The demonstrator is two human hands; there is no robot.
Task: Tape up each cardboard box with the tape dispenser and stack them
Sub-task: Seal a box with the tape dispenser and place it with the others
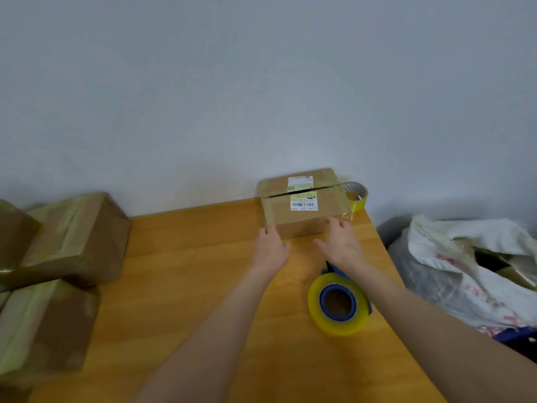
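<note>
Wooden worktop (189, 271) against plain grey wall (261, 82). Cardboard box (302, 212) at far edge, top seam gaping. Left hand (270, 248) and right hand (343, 245): grip open, fingers touching box's near side. Tape dispenser (338, 303) beside right forearm.

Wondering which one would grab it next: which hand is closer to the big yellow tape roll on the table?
Right. The right hand sits just beyond the tape roll; the left hand is farther off to its left.
</note>
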